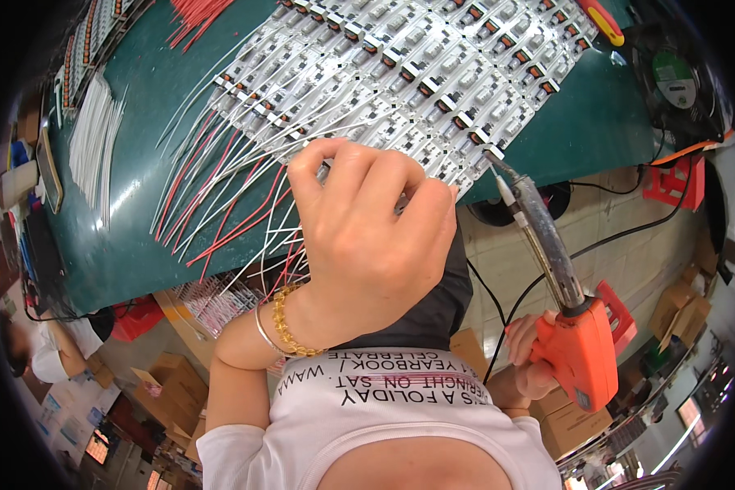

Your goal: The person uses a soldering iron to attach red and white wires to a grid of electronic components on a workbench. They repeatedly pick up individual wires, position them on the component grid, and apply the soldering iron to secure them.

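My left hand (371, 233) is over the near edge of a panel of white circuit boards (433, 73), its fingers curled down. What its fingertips hold, if anything, is hidden behind the knuckles. Red and white wires (220, 196) fan out from the boards to the left of this hand. My right hand (527, 355) grips the orange handle of a soldering gun (584, 355). The gun's metal barrel and thin feed tube point up toward the boards, and the tip is at the panel's lower right corner, touching or just over it.
A bundle of white wires (96, 147) and some red wires (196, 18) lie on the green table (139, 245). A red-and-yellow handled tool (603, 20) and a black fan (674, 82) are at the far right. A black cable (621, 237) hangs beside the red stool (674, 184).
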Motion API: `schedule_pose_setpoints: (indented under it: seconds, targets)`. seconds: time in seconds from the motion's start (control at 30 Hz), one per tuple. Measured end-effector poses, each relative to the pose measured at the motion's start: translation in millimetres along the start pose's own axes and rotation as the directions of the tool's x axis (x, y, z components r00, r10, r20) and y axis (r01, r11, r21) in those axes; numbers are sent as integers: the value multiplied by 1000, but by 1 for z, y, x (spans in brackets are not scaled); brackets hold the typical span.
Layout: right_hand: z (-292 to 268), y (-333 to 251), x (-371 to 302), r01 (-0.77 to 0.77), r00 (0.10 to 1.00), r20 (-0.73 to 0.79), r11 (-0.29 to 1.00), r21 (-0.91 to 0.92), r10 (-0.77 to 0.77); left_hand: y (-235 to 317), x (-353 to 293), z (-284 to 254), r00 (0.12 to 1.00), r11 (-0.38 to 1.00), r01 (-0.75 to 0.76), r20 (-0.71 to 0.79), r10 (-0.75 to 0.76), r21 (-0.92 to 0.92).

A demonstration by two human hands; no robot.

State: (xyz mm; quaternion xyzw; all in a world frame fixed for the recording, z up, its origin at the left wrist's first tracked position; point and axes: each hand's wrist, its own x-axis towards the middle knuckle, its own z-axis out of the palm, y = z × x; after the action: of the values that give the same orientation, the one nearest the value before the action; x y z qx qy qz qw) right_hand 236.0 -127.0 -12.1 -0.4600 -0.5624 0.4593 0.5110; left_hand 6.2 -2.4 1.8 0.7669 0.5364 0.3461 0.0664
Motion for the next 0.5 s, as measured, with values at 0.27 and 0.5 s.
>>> schedule_pose_setpoints:
  seconds: [0.27,0.5]
  targets:
    - [-17,-3,29,81,997,9,965,-248,-82,-22,2,-53,991,993,35,-129,-21,111]
    - [-53,-20,61,60,914,-198,598,-799,-355,-197,-13,-157,888,704,459,-293,-354,542]
